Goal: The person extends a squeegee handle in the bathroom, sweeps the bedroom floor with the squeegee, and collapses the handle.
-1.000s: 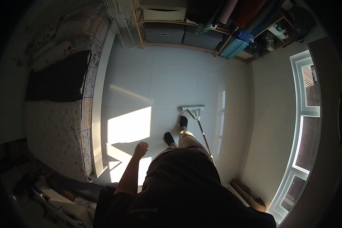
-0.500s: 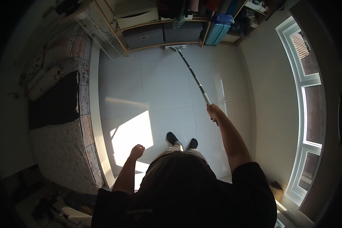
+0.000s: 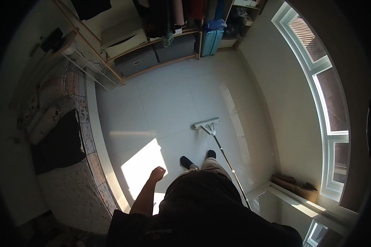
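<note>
A long-handled floor mop (image 3: 226,155) with a wide pale head (image 3: 207,122) stands on the tiles just ahead of my feet. Its thin pole slants back along my right side until my dark shirt hides it. My right hand is out of sight behind my body, so its grip does not show. At my left side, my left hand (image 3: 157,173) hangs above the sunlit patch of floor, its fingers curled in and nothing visible in them.
Light tiles make up the floor (image 3: 165,103). A bed (image 3: 70,173) lines the left. At the back are a wooden rack with grey storage boxes (image 3: 136,64) and a blue suitcase (image 3: 212,41). A mirror frame (image 3: 284,195) and folded cardboard (image 3: 294,187) are at the right.
The mop head has come back from the rack's foot to near my feet. My right hand and forearm have left the view. The view has turned somewhat; my left hand stays curled.
</note>
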Action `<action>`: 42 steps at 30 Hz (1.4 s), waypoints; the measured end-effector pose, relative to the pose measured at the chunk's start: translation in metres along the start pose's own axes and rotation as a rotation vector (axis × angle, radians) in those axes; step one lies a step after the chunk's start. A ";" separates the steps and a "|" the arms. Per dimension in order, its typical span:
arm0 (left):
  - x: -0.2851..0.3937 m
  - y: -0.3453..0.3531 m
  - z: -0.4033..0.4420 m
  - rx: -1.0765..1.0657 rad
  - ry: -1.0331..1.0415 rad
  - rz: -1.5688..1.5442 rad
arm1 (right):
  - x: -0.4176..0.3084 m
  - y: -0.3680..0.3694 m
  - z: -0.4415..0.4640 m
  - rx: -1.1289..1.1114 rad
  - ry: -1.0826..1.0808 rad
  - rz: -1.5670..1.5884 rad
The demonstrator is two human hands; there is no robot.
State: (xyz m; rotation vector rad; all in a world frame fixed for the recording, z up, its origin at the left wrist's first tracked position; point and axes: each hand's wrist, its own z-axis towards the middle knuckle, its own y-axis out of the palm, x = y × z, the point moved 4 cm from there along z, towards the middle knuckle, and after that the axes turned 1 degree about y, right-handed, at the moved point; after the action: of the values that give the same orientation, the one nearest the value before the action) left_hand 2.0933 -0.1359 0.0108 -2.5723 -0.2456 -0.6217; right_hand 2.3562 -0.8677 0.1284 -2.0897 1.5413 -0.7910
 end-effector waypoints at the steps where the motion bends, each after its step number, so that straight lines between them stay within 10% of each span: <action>1: -0.004 0.003 0.007 -0.005 0.004 0.008 | -0.011 -0.017 -0.015 -0.014 0.005 0.027; 4: 0.008 0.000 0.009 -0.012 -0.002 0.047 | -0.054 -0.066 -0.064 -0.081 0.039 0.119; 17: 0.072 0.035 0.010 0.178 -0.067 -0.037 | -0.477 -0.382 0.252 -0.080 -0.188 0.250; 22: 0.137 0.098 -0.012 0.136 -0.116 -0.291 | -0.367 -0.386 0.305 0.111 -0.214 0.019; 29: 0.221 0.150 0.026 -0.022 -0.004 0.087 | 0.030 -0.212 0.166 -0.020 0.081 -0.012; 38: 0.351 0.147 0.050 0.096 0.191 0.003 | 0.056 -0.207 0.203 -0.064 0.062 0.003; 42: 0.343 0.156 0.042 0.143 0.179 0.002 | -0.112 -0.326 0.317 -0.250 -0.073 0.235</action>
State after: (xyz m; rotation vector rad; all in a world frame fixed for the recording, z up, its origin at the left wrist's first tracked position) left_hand 2.4545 -0.2307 0.0750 -2.3636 -0.2181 -0.7994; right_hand 2.7741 -0.6635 0.0767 -2.0269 1.8828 -0.4535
